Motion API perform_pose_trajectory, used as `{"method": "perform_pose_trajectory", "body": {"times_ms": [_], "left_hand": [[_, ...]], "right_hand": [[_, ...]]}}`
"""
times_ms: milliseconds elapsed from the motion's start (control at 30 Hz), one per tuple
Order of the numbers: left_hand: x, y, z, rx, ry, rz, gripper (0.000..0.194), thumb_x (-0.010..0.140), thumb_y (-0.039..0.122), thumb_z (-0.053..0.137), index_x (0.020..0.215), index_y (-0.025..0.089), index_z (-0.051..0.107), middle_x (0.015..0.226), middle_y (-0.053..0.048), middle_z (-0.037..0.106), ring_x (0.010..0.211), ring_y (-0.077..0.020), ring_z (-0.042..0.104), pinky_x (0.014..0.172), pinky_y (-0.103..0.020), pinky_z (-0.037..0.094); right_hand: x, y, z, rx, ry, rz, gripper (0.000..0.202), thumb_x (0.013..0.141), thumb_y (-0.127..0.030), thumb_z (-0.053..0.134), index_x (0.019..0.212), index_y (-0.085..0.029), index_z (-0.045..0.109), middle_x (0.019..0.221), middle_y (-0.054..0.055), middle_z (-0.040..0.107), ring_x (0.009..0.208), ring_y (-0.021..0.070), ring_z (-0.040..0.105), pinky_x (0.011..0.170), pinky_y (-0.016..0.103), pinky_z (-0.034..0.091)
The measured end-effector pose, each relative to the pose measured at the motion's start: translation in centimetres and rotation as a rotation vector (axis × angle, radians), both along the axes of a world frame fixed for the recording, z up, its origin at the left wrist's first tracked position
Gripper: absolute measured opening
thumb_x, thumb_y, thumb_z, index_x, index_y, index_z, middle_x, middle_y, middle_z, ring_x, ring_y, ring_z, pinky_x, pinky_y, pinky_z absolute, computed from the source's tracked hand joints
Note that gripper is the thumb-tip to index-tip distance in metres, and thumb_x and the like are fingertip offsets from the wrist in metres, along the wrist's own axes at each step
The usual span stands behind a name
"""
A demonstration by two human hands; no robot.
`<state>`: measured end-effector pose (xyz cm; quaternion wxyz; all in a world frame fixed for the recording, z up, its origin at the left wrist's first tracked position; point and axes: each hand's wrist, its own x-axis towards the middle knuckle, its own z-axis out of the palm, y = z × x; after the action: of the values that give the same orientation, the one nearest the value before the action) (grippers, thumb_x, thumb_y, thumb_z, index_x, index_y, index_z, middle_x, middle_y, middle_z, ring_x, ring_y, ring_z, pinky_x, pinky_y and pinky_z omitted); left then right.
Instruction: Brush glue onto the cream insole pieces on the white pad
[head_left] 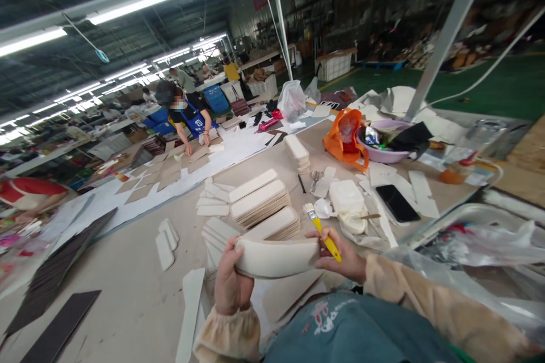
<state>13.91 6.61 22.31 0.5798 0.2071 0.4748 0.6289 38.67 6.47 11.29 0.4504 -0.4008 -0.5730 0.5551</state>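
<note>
A cream padded strip with rounded ends (279, 259) is held up in front of my body, bowed slightly. My left hand (233, 278) grips its left end, thumb on the face. At its right end, my right hand (340, 255) pinches the strip and also holds a yellow-handled brush (323, 233), bristles pointing up and left. Just beyond the strip lie stacks of similar cream pieces (260, 201), with thinner pieces (213, 198) fanned out to their left. A white tub (351, 221) with a stick across it is to the right of the stacks.
Right of the tub lies a black phone (397, 203). An orange bag (347, 139) and a purple basin (383, 150) sit farther back. Dark strips (59, 323) lie at the left. Across the table, a person in a blue apron (198, 125) handles brown pieces. A metal post (451, 34) rises at the right.
</note>
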Motion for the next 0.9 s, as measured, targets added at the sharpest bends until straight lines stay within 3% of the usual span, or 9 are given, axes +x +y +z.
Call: {"method": "perform_pose_trajectory", "body": {"times_ms": [100, 233, 467, 600, 733, 900], "left_hand": [[-0.1, 0.1, -0.6, -0.029, -0.063, 0.08, 0.022, 0.062, 0.021, 0.065, 0.083, 0.018, 0.06, 0.076, 0.002, 0.065, 0.072, -0.0132, 0.062, 0.069, -0.023, 0.052], [0.0, -0.5, -1.9, -0.082, -0.082, 0.226, 0.018, 0.066, 0.017, 0.06, 0.083, 0.018, 0.063, 0.079, -0.001, 0.069, 0.086, -0.0172, 0.064, 0.077, -0.026, 0.054], [1.8, -2.4, -4.3, -0.062, -0.018, 0.205, 0.014, 0.071, 0.027, 0.06, 0.084, 0.024, 0.065, 0.087, -0.001, 0.071, 0.104, -0.0213, 0.061, 0.087, -0.031, 0.053], [3.0, -3.3, -5.2, -0.047, -0.011, 0.241, 0.01, 0.072, 0.029, 0.06, 0.081, 0.025, 0.064, 0.091, 0.0, 0.071, 0.107, -0.0214, 0.059, 0.09, -0.031, 0.052], [4.0, -3.8, -5.4, -0.024, 0.002, 0.264, 0.009, 0.073, 0.029, 0.059, 0.082, 0.027, 0.063, 0.093, 0.001, 0.07, 0.108, -0.0198, 0.059, 0.091, -0.03, 0.051], [4.7, -4.3, -5.0, -0.035, -0.132, 0.249, 0.012, 0.069, 0.022, 0.062, 0.08, 0.023, 0.064, 0.09, -0.002, 0.07, 0.101, -0.0215, 0.061, 0.088, -0.034, 0.052]], "right_hand": [[0.7, -0.2, 0.8, -0.016, 0.012, -0.04, 0.049, 0.067, -0.041, 0.072, 0.09, -0.027, 0.031, 0.097, -0.001, 0.055, 0.064, 0.0124, 0.054, 0.052, 0.025, 0.044], [1.6, 0.4, 2.1, 0.046, -0.005, -0.191, 0.04, 0.074, -0.041, 0.067, 0.088, -0.026, 0.032, 0.065, -0.008, 0.039, 0.054, 0.0105, 0.041, 0.049, 0.022, 0.035], [3.2, 1.4, 4.8, 0.112, -0.014, -0.217, 0.037, 0.077, -0.045, 0.063, 0.085, -0.025, 0.032, 0.067, -0.007, 0.037, 0.057, 0.0106, 0.038, 0.053, 0.023, 0.034], [4.2, 1.6, 5.3, 0.158, -0.062, -0.215, 0.033, 0.079, -0.043, 0.061, 0.085, -0.025, 0.034, 0.064, -0.007, 0.034, 0.056, 0.0108, 0.035, 0.053, 0.023, 0.033], [5.3, 2.2, 5.7, 0.193, -0.088, -0.213, 0.031, 0.08, -0.041, 0.059, 0.084, -0.025, 0.033, 0.064, -0.007, 0.032, 0.055, 0.011, 0.033, 0.051, 0.024, 0.032], [6.5, 2.8, 6.4, 0.216, -0.118, -0.237, 0.03, 0.081, -0.041, 0.06, 0.084, -0.026, 0.034, 0.066, -0.005, 0.033, 0.055, 0.0124, 0.035, 0.052, 0.026, 0.034]]}}
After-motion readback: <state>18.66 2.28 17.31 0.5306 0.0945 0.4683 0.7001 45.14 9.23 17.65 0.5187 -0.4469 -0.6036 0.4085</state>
